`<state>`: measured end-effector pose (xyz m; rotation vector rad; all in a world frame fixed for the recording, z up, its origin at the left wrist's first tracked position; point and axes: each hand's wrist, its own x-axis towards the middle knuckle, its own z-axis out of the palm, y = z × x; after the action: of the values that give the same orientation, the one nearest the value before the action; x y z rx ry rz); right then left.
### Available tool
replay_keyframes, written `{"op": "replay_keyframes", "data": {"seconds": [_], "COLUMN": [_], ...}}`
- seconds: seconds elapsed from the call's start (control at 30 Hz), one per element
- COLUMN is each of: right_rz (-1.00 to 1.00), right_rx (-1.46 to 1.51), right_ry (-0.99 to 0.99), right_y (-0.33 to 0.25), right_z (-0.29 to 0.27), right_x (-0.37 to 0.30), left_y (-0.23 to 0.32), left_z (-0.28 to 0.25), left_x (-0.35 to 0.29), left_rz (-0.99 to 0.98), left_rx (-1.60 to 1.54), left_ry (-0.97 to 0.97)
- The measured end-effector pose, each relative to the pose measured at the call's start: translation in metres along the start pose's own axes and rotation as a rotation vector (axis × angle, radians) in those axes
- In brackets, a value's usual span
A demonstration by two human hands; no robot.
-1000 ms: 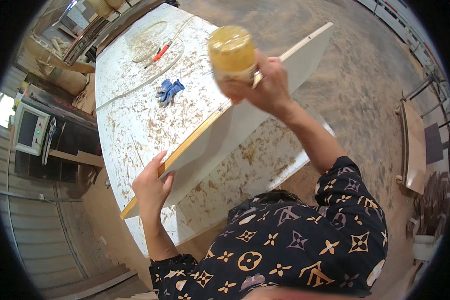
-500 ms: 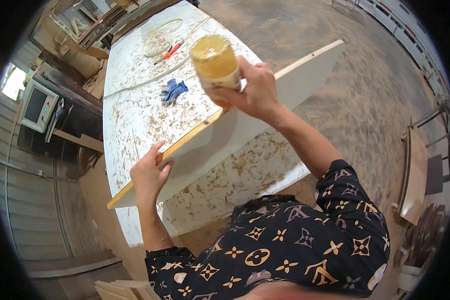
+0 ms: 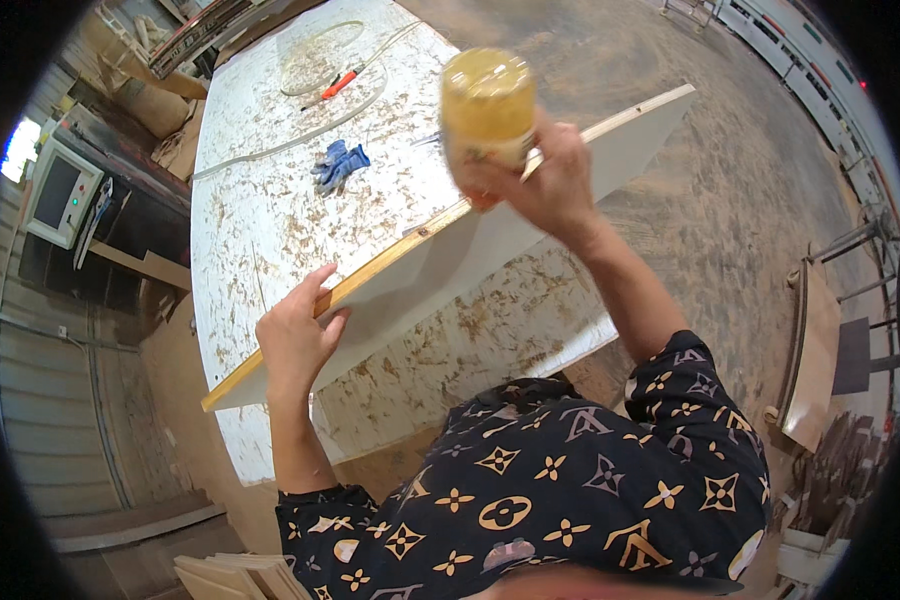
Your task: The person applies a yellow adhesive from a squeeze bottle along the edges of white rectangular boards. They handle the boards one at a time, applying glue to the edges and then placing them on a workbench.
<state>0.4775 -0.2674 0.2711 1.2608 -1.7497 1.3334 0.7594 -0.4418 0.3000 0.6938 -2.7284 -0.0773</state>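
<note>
My right hand (image 3: 555, 180) is wrapped round a clear bottle of yellow glue (image 3: 488, 100). The bottle is turned bottom up, its narrow end low over the top edge of a white board (image 3: 440, 268). That board stands on its long side, slanting across the worktable (image 3: 270, 215). Left of the bottle its wooden edge looks glossy and yellow; to the right it is paler, with a dark spot near the far end. Toward the near left end, my left hand (image 3: 298, 335) grips the board, fingers over the edge and thumb against the white face.
Blue gloves (image 3: 340, 165) lie on the stained table beyond the board. Behind them is a red-handled tool (image 3: 340, 83) with a pale hose (image 3: 270, 152). A monitor (image 3: 62, 195) stands at the left. Panels (image 3: 808, 355) lean at the right; boards (image 3: 235, 577) are stacked lower left.
My right hand has carried the glue bottle right along the board's edge. The left hand keeps its grip, and the whole view has shifted slightly.
</note>
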Motion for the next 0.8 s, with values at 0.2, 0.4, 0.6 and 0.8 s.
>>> {"op": "replay_keyframes", "data": {"seconds": [0.2,0.4,0.6,0.8], "right_rz": [0.190,-0.010,0.168,0.019], "right_rx": [-0.167,-0.008,-0.155,-0.065], "right_ry": [0.126,0.041,0.114,0.083], "right_y": [0.062,0.034,0.077,0.050], "right_z": [-0.054,-0.020,-0.062,-0.030], "right_x": [0.023,0.010,0.028,0.015], "left_y": [0.007,0.028,0.038,0.046], "left_z": [0.004,0.009,0.013,0.012], "left_x": [0.002,0.013,0.020,0.021], "left_rz": [-0.038,-0.047,-0.040,-0.044], "left_rx": [0.003,-0.035,-0.039,-0.057], "left_ry": [0.014,0.006,0.002,-0.016]}}
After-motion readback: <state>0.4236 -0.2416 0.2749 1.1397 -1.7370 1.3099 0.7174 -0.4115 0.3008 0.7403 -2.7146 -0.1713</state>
